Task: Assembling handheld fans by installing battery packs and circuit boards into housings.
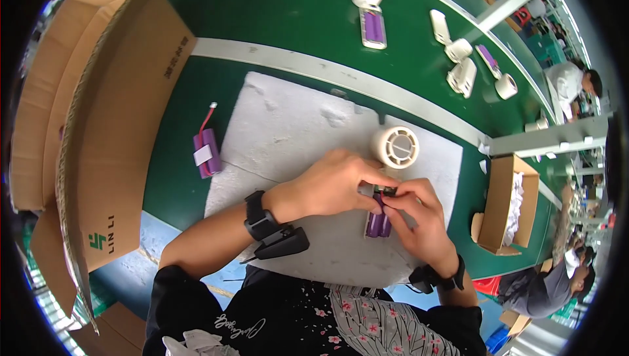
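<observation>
A white handheld fan lies on the foam sheet, its round grille head pointing away from me and its handle casing open. Inside the handle sits a purple battery pack. My left hand holds the handle from the left, thumb and forefinger closed around its upper part. From the right, the bent fingers of my right hand pinch close to a small dark circuit board just above the battery. A bit of red wire shows there. My fingertips hide what the right hand grips.
A white foam sheet covers the green bench. Left of it lies another purple battery pack with red leads, beside a large cardboard box. A small open carton stands right. Several fan parts lie beyond the metal strip.
</observation>
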`<state>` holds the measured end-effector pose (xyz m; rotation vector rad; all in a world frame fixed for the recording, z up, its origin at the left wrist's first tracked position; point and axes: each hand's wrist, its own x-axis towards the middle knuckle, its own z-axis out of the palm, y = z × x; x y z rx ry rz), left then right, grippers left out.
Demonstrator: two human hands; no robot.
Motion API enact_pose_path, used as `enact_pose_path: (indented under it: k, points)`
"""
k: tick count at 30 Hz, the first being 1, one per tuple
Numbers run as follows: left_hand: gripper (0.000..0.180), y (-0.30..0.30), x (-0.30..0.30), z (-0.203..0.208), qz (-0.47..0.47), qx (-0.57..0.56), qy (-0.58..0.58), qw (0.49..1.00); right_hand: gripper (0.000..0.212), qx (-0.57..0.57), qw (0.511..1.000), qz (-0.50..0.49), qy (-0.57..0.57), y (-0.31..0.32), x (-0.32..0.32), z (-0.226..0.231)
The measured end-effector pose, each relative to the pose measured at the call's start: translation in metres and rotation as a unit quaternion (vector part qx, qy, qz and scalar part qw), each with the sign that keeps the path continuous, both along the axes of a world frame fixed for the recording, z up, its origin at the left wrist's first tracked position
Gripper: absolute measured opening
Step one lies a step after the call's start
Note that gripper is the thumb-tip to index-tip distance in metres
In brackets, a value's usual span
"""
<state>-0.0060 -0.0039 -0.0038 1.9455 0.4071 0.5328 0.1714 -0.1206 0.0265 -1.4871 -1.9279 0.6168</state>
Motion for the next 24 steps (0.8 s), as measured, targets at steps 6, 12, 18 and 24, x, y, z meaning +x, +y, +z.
enact_pose_path:
  k: [6,12,18,24]
  points:
    - [0.048,-0.005,0.000,-0.001,0.003,0.023,-0.004,1.000,0.064,-0.016,0.992,0.002,-0.129,-0.016,-0.018,0.008]
    - [0.051,0.006,-0.005,-0.004,0.135,0.056,-0.050,0.988,0.066,0.057,0.978,-0.085,-0.183,0.030,0.009,0.001]
    - [0.046,0.038,-0.073,0.039,0.411,0.365,0.083,0.832,0.037,-0.015,0.986,-0.164,0.001,0.057,0.026,-0.001]
    - [0.050,0.009,-0.143,0.035,0.517,0.101,0.409,0.745,0.015,0.050,0.996,-0.052,0.051,0.055,0.030,-0.042]
